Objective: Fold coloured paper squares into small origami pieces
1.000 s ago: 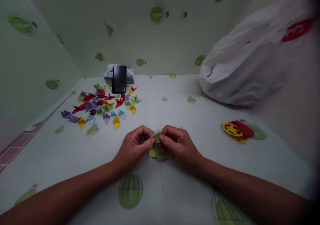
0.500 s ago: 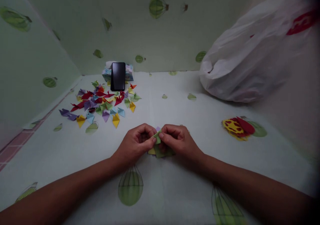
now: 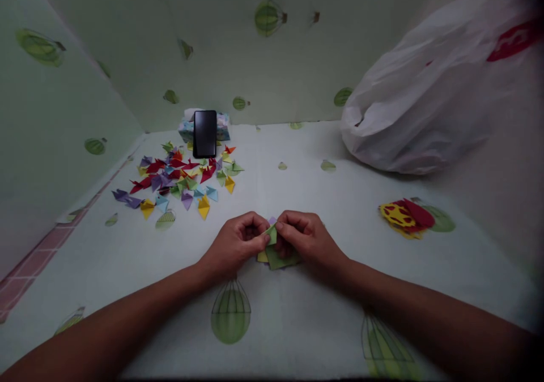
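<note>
Both my hands meet at the middle of the table over a small stack of paper squares (image 3: 278,259), green on top with yellow and purple edges showing. My left hand (image 3: 236,246) and my right hand (image 3: 308,239) are both closed, pinching a small folded green paper piece (image 3: 271,234) between thumbs and forefingers just above the stack. A scatter of folded paper triangles (image 3: 178,181) in red, purple, yellow, blue and green lies to the far left.
A black phone (image 3: 204,133) leans upright against a patterned tissue box (image 3: 187,127) at the back. A large white plastic bag (image 3: 429,98) fills the right rear. A red and yellow paper piece (image 3: 406,216) lies at the right. Walls close in behind and left.
My hands stay pinched on the green piece with only small finger shifts. The view has drifted slightly, so everything sits a little further right.
</note>
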`<state>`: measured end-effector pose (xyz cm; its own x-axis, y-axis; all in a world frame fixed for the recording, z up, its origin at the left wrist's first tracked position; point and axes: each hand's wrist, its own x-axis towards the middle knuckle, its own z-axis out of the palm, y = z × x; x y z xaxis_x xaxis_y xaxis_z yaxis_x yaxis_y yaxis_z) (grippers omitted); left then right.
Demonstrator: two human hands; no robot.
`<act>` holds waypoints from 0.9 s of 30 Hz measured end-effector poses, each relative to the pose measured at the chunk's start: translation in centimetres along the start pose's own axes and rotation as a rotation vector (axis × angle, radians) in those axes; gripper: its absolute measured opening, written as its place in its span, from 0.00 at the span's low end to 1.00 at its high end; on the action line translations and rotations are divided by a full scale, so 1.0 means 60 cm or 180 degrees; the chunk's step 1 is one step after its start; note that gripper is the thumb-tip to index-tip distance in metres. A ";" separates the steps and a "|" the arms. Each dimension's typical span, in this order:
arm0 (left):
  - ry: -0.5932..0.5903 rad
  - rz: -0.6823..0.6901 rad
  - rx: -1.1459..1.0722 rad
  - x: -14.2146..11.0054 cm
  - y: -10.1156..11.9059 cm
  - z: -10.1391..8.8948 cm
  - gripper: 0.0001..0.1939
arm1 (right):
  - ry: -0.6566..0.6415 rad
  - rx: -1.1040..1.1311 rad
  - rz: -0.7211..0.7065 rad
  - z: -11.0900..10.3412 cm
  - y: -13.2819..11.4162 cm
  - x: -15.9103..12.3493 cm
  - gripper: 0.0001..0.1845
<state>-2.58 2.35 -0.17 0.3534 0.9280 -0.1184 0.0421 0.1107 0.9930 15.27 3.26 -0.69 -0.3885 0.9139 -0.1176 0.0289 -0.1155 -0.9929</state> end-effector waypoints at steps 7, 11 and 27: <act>-0.0085 -0.0085 0.0036 0.004 0.002 -0.006 0.10 | -0.0010 0.0125 -0.0067 -0.005 -0.002 0.008 0.04; 0.0066 -0.0264 -0.0086 0.009 0.001 -0.009 0.10 | 0.0110 0.0194 0.0009 -0.006 -0.002 0.013 0.05; 0.0300 -0.0447 -0.0691 0.012 -0.008 -0.017 0.08 | -0.0280 0.0413 -0.0120 -0.013 0.005 0.017 0.10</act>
<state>-3.27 3.32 -0.73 0.2691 0.9260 -0.2647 -0.1203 0.3050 0.9447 15.58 4.45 -1.12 -0.4664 0.8816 -0.0725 -0.1044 -0.1362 -0.9852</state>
